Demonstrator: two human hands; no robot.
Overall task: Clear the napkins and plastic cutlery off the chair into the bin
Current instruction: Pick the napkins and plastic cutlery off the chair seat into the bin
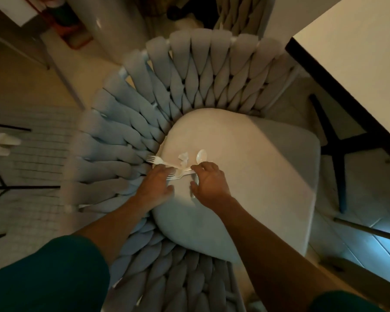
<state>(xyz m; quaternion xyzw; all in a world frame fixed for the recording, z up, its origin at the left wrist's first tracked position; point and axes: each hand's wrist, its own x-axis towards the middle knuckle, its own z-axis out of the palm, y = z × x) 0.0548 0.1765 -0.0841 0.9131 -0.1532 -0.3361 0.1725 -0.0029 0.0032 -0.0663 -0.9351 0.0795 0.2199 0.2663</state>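
Note:
White plastic cutlery lies on the pale seat cushion (245, 167) of a woven chair. A fork (156, 160) points left, a spoon (201, 156) lies just beyond my right hand, and a small crumpled napkin (183, 157) sits between them. More forks (182, 174) lie between my hands. My left hand (156, 183) rests on the cushion with its fingers over the fork handles. My right hand (208, 181) is curled over the spoon's handle, thumb and fingers closing round white cutlery under it. No bin shows in the head view.
The chair's braided grey backrest (189, 70) curves round the left and far sides of the seat. A white table (356, 64) with black legs stands at the right. Tiled floor and black thin legs are at the left, with two white tubes (2, 144).

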